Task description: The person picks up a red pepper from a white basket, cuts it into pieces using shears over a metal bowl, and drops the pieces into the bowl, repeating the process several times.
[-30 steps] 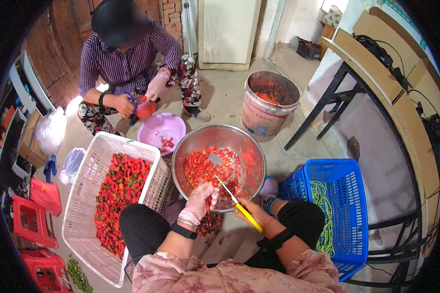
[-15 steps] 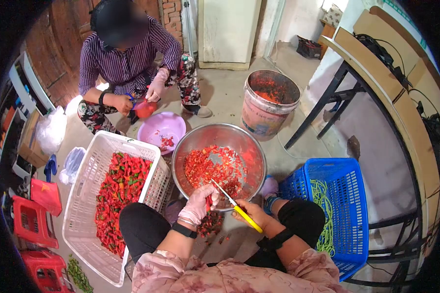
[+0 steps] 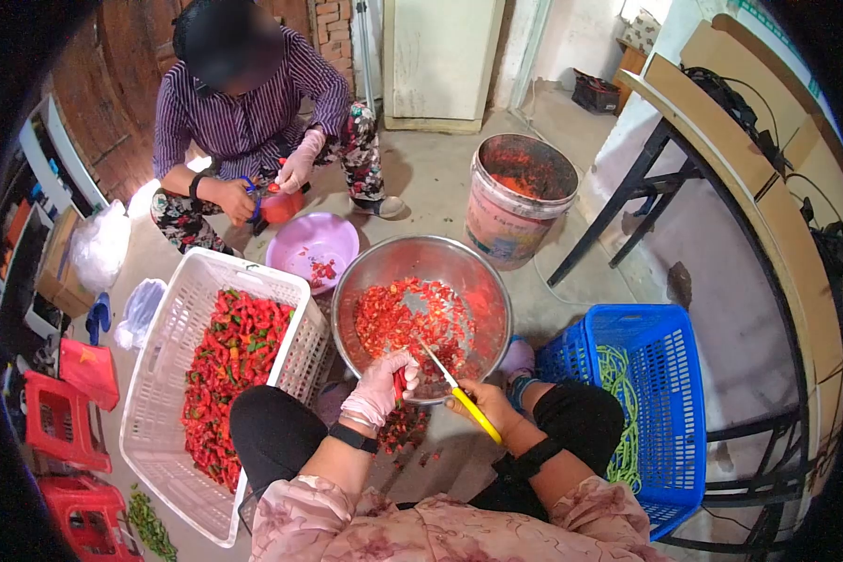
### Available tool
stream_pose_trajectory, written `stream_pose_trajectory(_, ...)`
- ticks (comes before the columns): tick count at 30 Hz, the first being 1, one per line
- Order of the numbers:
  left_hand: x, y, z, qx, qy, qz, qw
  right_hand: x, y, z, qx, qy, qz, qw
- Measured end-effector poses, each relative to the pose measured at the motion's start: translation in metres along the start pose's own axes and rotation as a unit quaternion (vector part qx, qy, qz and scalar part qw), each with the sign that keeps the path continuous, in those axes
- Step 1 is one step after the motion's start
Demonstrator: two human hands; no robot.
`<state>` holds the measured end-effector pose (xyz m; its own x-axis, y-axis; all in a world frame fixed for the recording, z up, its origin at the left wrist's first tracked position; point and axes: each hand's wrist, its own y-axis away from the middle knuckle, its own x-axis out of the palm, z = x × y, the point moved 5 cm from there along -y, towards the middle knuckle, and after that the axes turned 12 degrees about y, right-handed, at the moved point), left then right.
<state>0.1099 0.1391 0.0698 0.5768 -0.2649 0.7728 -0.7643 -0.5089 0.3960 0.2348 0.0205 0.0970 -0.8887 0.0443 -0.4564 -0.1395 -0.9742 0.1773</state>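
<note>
1. Cardboard tops the black-framed table [image 3: 749, 197] along the far right side.
2. A co-worker [image 3: 244, 117] in a purple striped shirt sits at the far left, blue-handled scissors [image 3: 251, 187] in the bare hand; the gloved hand [image 3: 299, 165] is close beside them, at a red thing.
3. The white plastic crate [image 3: 144, 403] stands on the left, holding many whole red peppers [image 3: 229, 365], a few of them partly green.
4. The blue plastic crate [image 3: 676, 412] stands on the right, with long green beans [image 3: 614, 375] along its left side.
5. A pinkish bucket [image 3: 501, 225] stands on the far side, slightly right, its inside smeared red.
6. The steel basin [image 3: 489, 347] is in the middle, just in front of the person's knees; chopped red peppers [image 3: 389, 314] cover much of its bottom.
7. The purple basin [image 3: 285, 241], just beyond the white crate, holds a few red bits.
8. The person's left hand [image 3: 377, 387], in a clear glove, is closed around a red pepper at the near rim of the steel basin.
9. The person's right hand [image 3: 487, 409] is wrapped around yellow-handled scissors [image 3: 464, 399], the tip pointing over the basin, just right of the left hand.
10. The red pepper [image 3: 400, 383] is mostly hidden by the fingers.
</note>
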Motion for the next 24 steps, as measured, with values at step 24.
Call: stream_pose_trajectory(24, -0.043, -0.011, 0.015, -0.010, 0.136, -0.131, 0.982, -0.011, -0.001, 0.017, 0.000, -0.014, -0.076, 0.997)
